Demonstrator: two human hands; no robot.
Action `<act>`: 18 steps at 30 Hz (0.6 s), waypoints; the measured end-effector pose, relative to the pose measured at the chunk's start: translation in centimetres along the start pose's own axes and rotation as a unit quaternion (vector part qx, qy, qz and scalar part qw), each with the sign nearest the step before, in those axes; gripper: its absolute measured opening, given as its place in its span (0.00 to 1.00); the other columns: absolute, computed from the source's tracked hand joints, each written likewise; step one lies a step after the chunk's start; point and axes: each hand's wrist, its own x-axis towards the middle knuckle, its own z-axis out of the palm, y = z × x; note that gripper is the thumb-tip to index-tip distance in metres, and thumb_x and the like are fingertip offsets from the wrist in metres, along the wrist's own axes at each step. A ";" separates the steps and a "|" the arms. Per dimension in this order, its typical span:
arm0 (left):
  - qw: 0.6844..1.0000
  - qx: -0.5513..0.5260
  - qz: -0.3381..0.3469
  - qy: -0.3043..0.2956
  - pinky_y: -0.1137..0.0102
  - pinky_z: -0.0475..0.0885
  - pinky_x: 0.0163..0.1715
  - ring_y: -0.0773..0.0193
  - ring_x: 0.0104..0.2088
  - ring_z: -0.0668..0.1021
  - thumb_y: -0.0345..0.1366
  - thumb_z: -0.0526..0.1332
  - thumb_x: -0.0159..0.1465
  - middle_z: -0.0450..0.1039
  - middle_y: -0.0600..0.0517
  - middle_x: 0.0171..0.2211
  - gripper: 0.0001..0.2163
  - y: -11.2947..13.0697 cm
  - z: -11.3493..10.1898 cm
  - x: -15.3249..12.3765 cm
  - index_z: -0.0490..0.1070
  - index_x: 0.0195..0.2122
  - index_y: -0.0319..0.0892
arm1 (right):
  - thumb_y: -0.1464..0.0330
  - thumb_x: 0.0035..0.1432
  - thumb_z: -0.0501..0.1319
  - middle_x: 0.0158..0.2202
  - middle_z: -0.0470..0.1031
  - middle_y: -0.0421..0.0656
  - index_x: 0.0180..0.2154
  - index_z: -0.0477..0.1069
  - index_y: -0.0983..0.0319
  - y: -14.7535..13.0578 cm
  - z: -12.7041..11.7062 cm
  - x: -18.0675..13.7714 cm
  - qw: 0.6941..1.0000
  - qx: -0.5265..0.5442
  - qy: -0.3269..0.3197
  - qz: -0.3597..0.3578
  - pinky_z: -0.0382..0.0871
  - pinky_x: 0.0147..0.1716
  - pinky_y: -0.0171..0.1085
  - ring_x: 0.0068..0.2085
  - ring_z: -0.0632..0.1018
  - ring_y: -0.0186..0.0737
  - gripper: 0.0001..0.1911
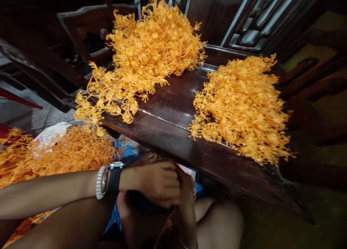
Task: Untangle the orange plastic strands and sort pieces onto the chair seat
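My left hand (160, 184), with a dark-banded watch and bracelets on its wrist, is closed with the fingers curled over. Against it presses my right hand (186, 194), dim and partly covered, which also looks closed. Both hands meet above my lap, just below the bench's near edge. Whatever they grip between them is hidden. A thin orange strand (167, 223) shows in the shadow below the hands. Nearest on the left lies a heap of orange thin-stemmed pieces (89, 147), close to my left forearm.
A dark wooden bench (168, 100) stands in front. On it sit a tall pile of orange spidery, flower-like pieces (159, 39) and a second pile (246, 108) at right. A white printed bag (51, 135) lies among the pieces at left. Chair frames (84, 28) stand behind.
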 end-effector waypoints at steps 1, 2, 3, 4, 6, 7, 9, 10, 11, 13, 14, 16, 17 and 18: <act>0.997 -0.012 0.038 -0.059 0.66 0.68 0.36 0.65 0.27 0.72 0.34 0.53 0.67 0.72 0.54 0.23 0.13 0.5 0.7 -0.7 0.70 0.26 0.44 | 0.68 0.60 0.51 0.27 0.80 0.45 0.32 0.78 0.62 0.5 0.3 -0.1 1.000 -0.002 -0.009 -0.009 0.72 0.28 0.35 0.26 0.77 0.40 0.17; 0.991 -0.021 0.055 -0.116 0.66 0.69 0.39 0.64 0.30 0.73 0.32 0.55 0.66 0.74 0.53 0.27 0.09 0.8 1.3 -1.3 0.71 0.29 0.43 | 0.68 0.59 0.51 0.30 0.81 0.46 0.34 0.78 0.61 1.1 0.5 -0.1 1.000 -0.003 -0.016 -0.020 0.74 0.32 0.38 0.30 0.79 0.42 0.16; 0.984 -0.031 0.057 -0.166 0.66 0.69 0.41 0.62 0.34 0.75 0.33 0.57 0.65 0.76 0.51 0.31 0.07 1.0 1.7 -1.8 0.73 0.32 0.43 | 0.68 0.57 0.52 0.33 0.82 0.46 0.36 0.79 0.60 1.6 0.5 -0.1 0.999 -0.004 -0.023 -0.030 0.75 0.36 0.40 0.33 0.80 0.44 0.16; 0.978 -0.041 0.042 -0.199 0.65 0.70 0.43 0.60 0.38 0.75 0.35 0.58 0.65 0.76 0.49 0.35 0.06 1.1 2.0 -2.3 0.74 0.36 0.42 | 0.69 0.55 0.52 0.35 0.83 0.47 0.38 0.79 0.60 2.1 0.4 -0.1 0.999 -0.004 -0.034 -0.038 0.76 0.39 0.42 0.36 0.81 0.46 0.16; 0.973 -0.076 -0.001 -0.217 0.63 0.69 0.48 0.56 0.45 0.75 0.42 0.58 0.64 0.76 0.44 0.42 0.14 0.9 2.1 -3.2 0.73 0.44 0.38 | 0.70 0.53 0.52 0.39 0.82 0.49 0.41 0.78 0.60 2.8 -0.1 0.3 0.997 -0.008 -0.063 -0.051 0.75 0.43 0.44 0.40 0.81 0.48 0.19; 0.972 -0.089 -0.021 -0.215 0.62 0.68 0.51 0.54 0.49 0.74 0.45 0.58 0.65 0.75 0.42 0.47 0.19 0.7 2.1 -3.6 0.71 0.48 0.35 | 0.71 0.52 0.52 0.38 0.83 0.49 0.41 0.78 0.60 3.0 -0.4 0.5 0.995 -0.024 -0.084 -0.056 0.75 0.42 0.43 0.40 0.81 0.48 0.19; 0.971 -0.088 -0.066 -0.214 0.62 0.67 0.55 0.53 0.55 0.71 0.47 0.56 0.65 0.70 0.39 0.56 0.26 0.3 1.9 -4.4 0.65 0.57 0.31 | 0.73 0.52 0.50 0.34 0.82 0.51 0.36 0.79 0.62 3.0 -0.9 1.1 0.988 -0.074 -0.121 -0.065 0.75 0.38 0.41 0.36 0.82 0.48 0.18; 0.969 -0.076 -0.093 -0.217 0.62 0.66 0.56 0.53 0.58 0.70 0.47 0.55 0.66 0.66 0.38 0.60 0.28 0.1 1.9 -4.7 0.61 0.61 0.31 | 0.73 0.52 0.50 0.31 0.82 0.51 0.32 0.78 0.62 2.9 -1.0 1.3 0.983 -0.102 -0.135 -0.071 0.74 0.34 0.41 0.33 0.82 0.47 0.17; 0.966 -0.060 -0.116 -0.222 0.62 0.64 0.57 0.53 0.60 0.68 0.47 0.53 0.67 0.63 0.38 0.63 0.29 -0.1 1.9 -5.0 0.58 0.63 0.31 | 0.73 0.53 0.50 0.27 0.81 0.51 0.28 0.78 0.63 2.8 -1.0 1.4 0.978 -0.124 -0.145 -0.079 0.73 0.30 0.40 0.30 0.81 0.47 0.17; 0.961 -0.038 -0.130 -0.240 0.62 0.62 0.60 0.54 0.63 0.64 0.45 0.52 0.68 0.58 0.40 0.66 0.28 -0.4 2.1 -5.6 0.55 0.65 0.34 | 0.71 0.55 0.50 0.21 0.78 0.50 0.24 0.76 0.63 2.4 -0.7 1.5 0.973 -0.139 -0.160 -0.095 0.69 0.24 0.38 0.24 0.79 0.46 0.17; 0.959 -0.029 -0.128 -0.249 0.62 0.62 0.60 0.54 0.64 0.65 0.43 0.52 0.68 0.58 0.41 0.66 0.27 -0.6 2.3 -5.9 0.55 0.65 0.36 | 0.71 0.56 0.51 0.21 0.78 0.49 0.23 0.75 0.63 2.2 -0.5 1.5 0.971 -0.139 -0.165 -0.106 0.68 0.23 0.38 0.23 0.79 0.45 0.17; 0.951 -0.008 -0.148 -0.270 0.62 0.68 0.54 0.54 0.57 0.72 0.39 0.54 0.68 0.66 0.42 0.61 0.24 -0.9 2.9 -6.4 0.58 0.64 0.40 | 0.70 0.58 0.52 0.21 0.78 0.49 0.23 0.75 0.63 1.7 -0.1 1.5 0.967 -0.146 -0.159 -0.137 0.68 0.23 0.37 0.24 0.79 0.45 0.16; 0.945 0.003 -0.168 -0.281 0.62 0.72 0.48 0.54 0.50 0.77 0.38 0.55 0.68 0.71 0.42 0.56 0.23 -1.1 3.1 -6.6 0.59 0.63 0.41 | 0.70 0.59 0.53 0.23 0.79 0.49 0.25 0.76 0.63 1.3 0.1 1.5 0.965 -0.147 -0.152 -0.153 0.69 0.24 0.37 0.25 0.80 0.45 0.16; 0.938 0.010 -0.189 -0.291 0.64 0.74 0.40 0.56 0.42 0.80 0.38 0.55 0.67 0.76 0.43 0.49 0.22 -1.2 3.2 -6.8 0.60 0.62 0.43 | 0.70 0.61 0.52 0.24 0.79 0.48 0.27 0.76 0.63 1.0 0.2 1.6 0.964 -0.143 -0.142 -0.171 0.71 0.26 0.37 0.27 0.81 0.44 0.16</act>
